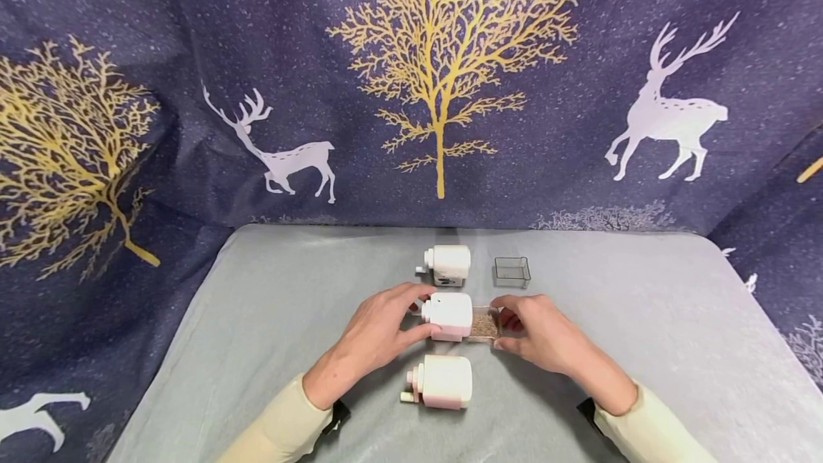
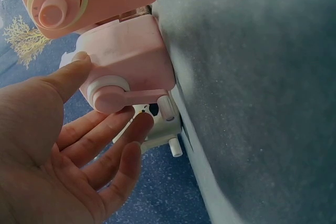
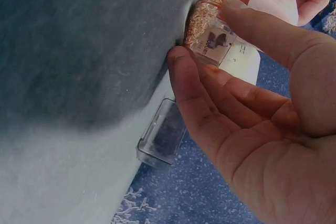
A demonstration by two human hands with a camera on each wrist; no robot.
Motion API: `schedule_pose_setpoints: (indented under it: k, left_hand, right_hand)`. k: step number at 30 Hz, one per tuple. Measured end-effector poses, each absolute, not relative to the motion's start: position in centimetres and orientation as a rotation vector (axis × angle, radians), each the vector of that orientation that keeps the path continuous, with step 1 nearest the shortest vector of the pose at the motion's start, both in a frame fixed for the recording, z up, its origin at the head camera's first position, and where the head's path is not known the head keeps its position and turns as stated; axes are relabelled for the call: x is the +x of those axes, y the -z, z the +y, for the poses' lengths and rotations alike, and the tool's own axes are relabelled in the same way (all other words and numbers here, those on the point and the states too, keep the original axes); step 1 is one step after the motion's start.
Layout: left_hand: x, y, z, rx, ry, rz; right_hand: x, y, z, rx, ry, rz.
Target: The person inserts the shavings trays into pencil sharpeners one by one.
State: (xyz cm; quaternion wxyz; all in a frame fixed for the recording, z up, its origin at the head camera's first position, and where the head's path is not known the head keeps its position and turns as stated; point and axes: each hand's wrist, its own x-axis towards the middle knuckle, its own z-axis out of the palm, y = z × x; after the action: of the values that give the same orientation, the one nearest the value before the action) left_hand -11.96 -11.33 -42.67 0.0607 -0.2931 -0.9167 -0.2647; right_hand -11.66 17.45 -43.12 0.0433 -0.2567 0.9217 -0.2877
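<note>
A pink-and-white crank pencil sharpener (image 1: 450, 316) lies in the middle of a row of three, its crank toward the left. My left hand (image 1: 379, 327) holds it, thumb on the near side and fingertips around the far side by the crank. From its right end sticks out a clear drawer (image 1: 484, 325) full of brown pencil shavings (image 3: 205, 19). My right hand (image 1: 540, 331) pinches the drawer's outer end between thumb and fingers. In the left wrist view, the left thumb presses the pink body (image 2: 131, 51) and the other fingers are loosely bent below the crank.
Nearer to me stands a cream-and-pink sharpener (image 1: 446, 381), and a white one (image 1: 450, 263) with a dark picture stands behind. An empty clear drawer (image 1: 512, 272) lies at the back right. The grey tabletop (image 1: 289, 284) ends at a dark blue patterned cloth (image 1: 386, 213).
</note>
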Motion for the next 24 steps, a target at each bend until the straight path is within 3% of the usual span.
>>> schedule_pose_setpoints:
  k: [24]
  left_hand:
    - [-12.0,42.7,-11.4,-0.888,0.827,-2.779]
  right_hand:
    - [-11.9,42.9,16.3,-0.894,0.936,2.779]
